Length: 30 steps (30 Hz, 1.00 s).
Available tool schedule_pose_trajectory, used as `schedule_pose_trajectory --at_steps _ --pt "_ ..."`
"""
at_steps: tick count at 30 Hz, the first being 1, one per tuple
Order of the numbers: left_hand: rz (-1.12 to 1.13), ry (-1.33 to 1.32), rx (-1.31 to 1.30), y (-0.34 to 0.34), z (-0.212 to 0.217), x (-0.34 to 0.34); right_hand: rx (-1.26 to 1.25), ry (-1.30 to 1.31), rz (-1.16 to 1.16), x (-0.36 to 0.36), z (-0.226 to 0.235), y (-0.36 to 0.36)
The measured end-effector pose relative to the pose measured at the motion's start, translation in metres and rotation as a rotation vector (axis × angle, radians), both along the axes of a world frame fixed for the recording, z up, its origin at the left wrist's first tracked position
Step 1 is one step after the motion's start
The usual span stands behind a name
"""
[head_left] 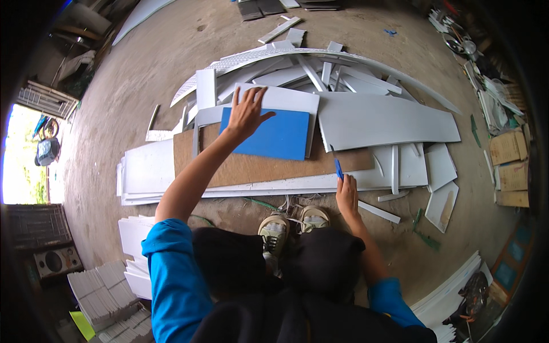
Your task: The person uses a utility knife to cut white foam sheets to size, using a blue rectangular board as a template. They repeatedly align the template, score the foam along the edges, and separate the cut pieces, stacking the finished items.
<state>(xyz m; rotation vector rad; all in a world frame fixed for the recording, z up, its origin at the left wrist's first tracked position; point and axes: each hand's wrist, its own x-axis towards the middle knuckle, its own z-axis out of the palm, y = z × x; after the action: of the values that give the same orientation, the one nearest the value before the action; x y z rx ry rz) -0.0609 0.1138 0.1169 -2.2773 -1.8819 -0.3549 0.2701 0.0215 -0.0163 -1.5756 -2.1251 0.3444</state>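
Left hand: The left hand (247, 113) is over the upper left corner of the blue board (271, 134), fingers spread apart and gripping nothing, the thumb over the blue face and the fingertips over the white sheet (297, 101) behind. I can't tell whether it presses down or hovers; the wide spread would suit steadying a flat piece.

Right hand: The right hand (346, 194) is wrapped around the blue handle of a knife (339, 169). The blade points away from the body, probably so the edge stays clear of the legs, and its tip is near the lower left corner of the big pale sheet (389, 123).

Blue board: It lies flat, slightly tilted in line, partly over the white sheet and the brown board (343, 162), in front of the person and within easy reach.

Brown board: It rests on long white panels (147, 171), perhaps serving as a firm backing.

Scrap heap: Loose white strips (311, 73) lie jumbled beyond the boards, seemingly pushed there to keep the near side workable.

Near side: The shoes (273, 231) stand just short of the panels, which keeps both arms over the boards.

Lower left: Stacked white pieces (100, 294) sit in neat piles, apart from the scraps.
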Motion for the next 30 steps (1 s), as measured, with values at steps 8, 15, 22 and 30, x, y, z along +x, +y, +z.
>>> schedule_pose_trajectory --at_steps 8,15,22,30 --pt "0.524 -0.447 -0.025 -0.09 -0.079 -0.081 0.065 -0.084 -0.014 -0.036 0.018 0.03" --pt "0.494 -0.512 0.06 -0.074 -0.139 -0.101 -0.143 0.376 0.112 -0.106 0.013 0.076" --pt "0.54 -0.644 0.093 -0.04 -0.155 -0.087 -0.217 0.266 -0.182 -0.145 -0.011 0.124" --pt "0.602 -0.802 0.122 -0.049 -0.156 -0.089 -0.746 0.988 -0.159 -0.142 0.017 0.148"
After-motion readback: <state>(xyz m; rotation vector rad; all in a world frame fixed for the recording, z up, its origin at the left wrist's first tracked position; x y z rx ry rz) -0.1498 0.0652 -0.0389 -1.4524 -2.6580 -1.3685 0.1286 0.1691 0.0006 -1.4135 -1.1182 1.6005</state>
